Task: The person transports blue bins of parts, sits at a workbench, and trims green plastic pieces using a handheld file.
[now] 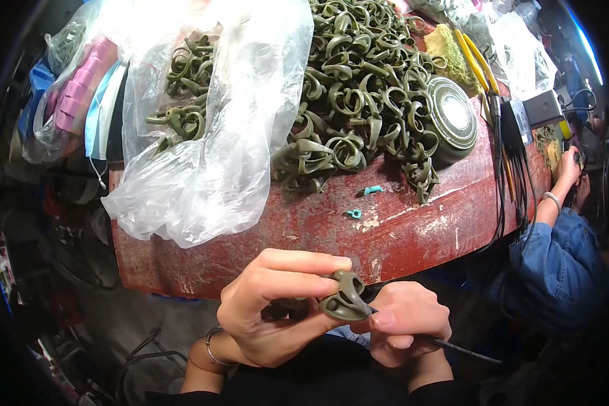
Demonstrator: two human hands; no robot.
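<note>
Near the table's front edge, my left hand (274,304) pinches a dark green ring-shaped piece (346,298) between thumb and fingers. More green shows behind its fingers, partly hidden. To the right, my right hand (406,321) is closed round a thin dark tool (463,350), whose shaft sticks out to the lower right and whose other end meets the right side of the piece. Beyond the hands, a large heap of similar green pieces (358,81) lies on the red table (304,230). Two small turquoise bits (372,191) lie in front of the heap.
A clear plastic bag (216,162) covers the table's left part. A round green-and-white object (452,116), a yellow sponge (446,54), yellow-handled pliers (477,61) and black cables (514,162) are at the right. Another person's arm (558,189) shows at far right.
</note>
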